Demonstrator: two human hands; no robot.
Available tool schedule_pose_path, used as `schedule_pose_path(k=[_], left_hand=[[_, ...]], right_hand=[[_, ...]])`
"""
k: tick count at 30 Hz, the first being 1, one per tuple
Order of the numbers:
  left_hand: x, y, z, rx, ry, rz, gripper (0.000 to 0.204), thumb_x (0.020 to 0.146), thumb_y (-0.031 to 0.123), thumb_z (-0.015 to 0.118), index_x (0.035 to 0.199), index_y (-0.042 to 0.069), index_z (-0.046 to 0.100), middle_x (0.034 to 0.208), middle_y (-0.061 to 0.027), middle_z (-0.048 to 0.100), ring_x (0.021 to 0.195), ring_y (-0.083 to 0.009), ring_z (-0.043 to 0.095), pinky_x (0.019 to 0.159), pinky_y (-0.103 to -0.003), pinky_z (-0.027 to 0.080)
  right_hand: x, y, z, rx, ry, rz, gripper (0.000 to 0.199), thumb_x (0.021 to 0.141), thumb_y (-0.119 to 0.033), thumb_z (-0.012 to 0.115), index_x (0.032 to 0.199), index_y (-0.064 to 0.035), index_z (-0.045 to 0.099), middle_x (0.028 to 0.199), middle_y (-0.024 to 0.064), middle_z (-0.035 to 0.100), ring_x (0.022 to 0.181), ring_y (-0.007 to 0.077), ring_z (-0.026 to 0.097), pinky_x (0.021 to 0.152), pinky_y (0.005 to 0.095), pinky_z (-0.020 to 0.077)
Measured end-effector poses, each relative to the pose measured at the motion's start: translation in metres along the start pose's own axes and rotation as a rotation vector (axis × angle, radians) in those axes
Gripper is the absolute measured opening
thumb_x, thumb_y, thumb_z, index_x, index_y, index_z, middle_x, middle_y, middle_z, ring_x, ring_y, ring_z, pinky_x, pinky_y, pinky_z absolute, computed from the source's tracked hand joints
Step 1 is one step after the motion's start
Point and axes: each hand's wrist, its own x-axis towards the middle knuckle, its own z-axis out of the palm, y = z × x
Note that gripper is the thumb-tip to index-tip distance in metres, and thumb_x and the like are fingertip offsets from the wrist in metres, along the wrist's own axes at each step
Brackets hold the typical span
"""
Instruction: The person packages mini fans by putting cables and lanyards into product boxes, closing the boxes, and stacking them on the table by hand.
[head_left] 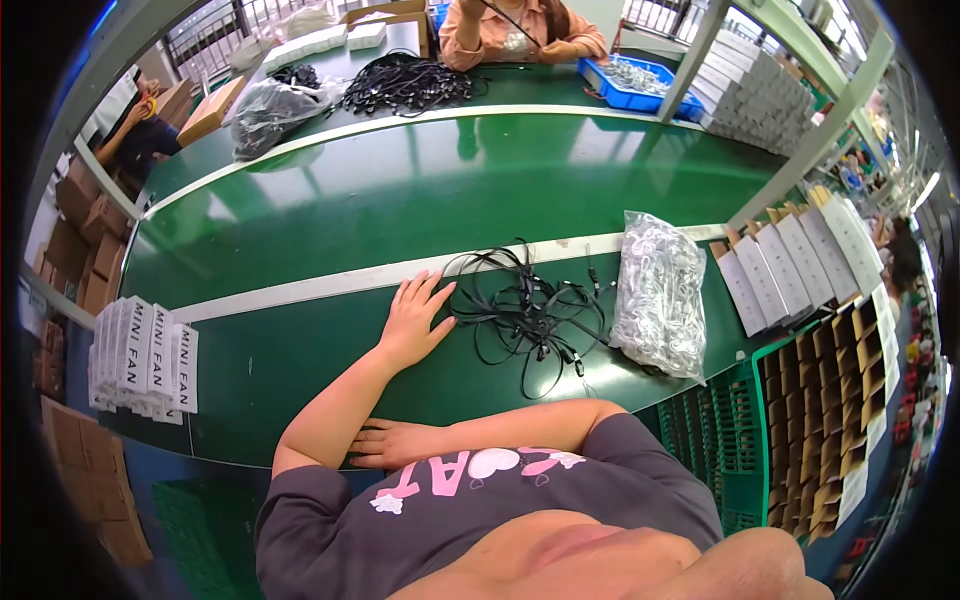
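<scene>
My left hand (415,318) lies flat on the green table, fingers spread and empty, its fingertips beside a loose tangle of black cords (530,310) with small clips, like lanyards. My right arm is folded across in front of my body. On the table's near edge, close to my left elbow, rests my right hand (392,443), its fingers stretched out and nothing seen in them. Right of the cords stands a clear plastic bag (658,300) packed with white looped pieces whose exact kind I cannot make out.
White printed boxes (145,355) are stacked at the left. More white boxes (790,265) stand at the right, above a green crate (745,450) of cardboard dividers (825,400). Across the green belt (400,190), a co-worker (520,40) sits near a black cord heap (410,82) and blue tray (640,85).
</scene>
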Motion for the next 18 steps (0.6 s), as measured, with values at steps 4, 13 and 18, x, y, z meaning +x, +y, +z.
schedule_pose_path(k=[4,13,18], left_hand=[[0.0013,-0.0018,0.0013,0.001,0.012,0.014,0.053,0.088,0.03,0.061,0.137,0.013,0.046,0.146,-0.0136,0.037,0.139,-0.0319,0.027,0.115,-0.048,0.017],[-0.0001,-0.0009,-0.0003,-0.009,-0.025,0.002,0.053,0.09,0.029,0.06,0.138,0.012,0.045,0.149,-0.0121,0.034,0.141,-0.0315,0.024,0.116,-0.048,0.016],[0.0,-0.0002,-0.0008,-0.006,-0.029,0.002,0.053,0.09,0.029,0.059,0.138,0.013,0.045,0.149,-0.0119,0.034,0.141,-0.0313,0.024,0.116,-0.048,0.016]], right_hand=[[-0.001,0.0012,0.0007,-0.043,-0.019,0.004,0.057,0.076,-0.019,0.062,0.13,-0.0035,0.047,0.142,0.0197,0.04,0.136,0.0342,0.033,0.114,0.0508,0.0206],[-0.0012,0.0029,0.0079,-0.071,0.008,0.013,0.055,0.077,-0.019,0.061,0.129,-0.0053,0.048,0.141,0.018,0.042,0.136,0.0321,0.035,0.114,0.0507,0.0215],[-0.0007,0.0017,0.0064,-0.071,0.016,0.017,0.054,0.077,-0.019,0.061,0.128,-0.0055,0.049,0.14,0.018,0.042,0.136,0.0322,0.035,0.114,0.0505,0.022]])
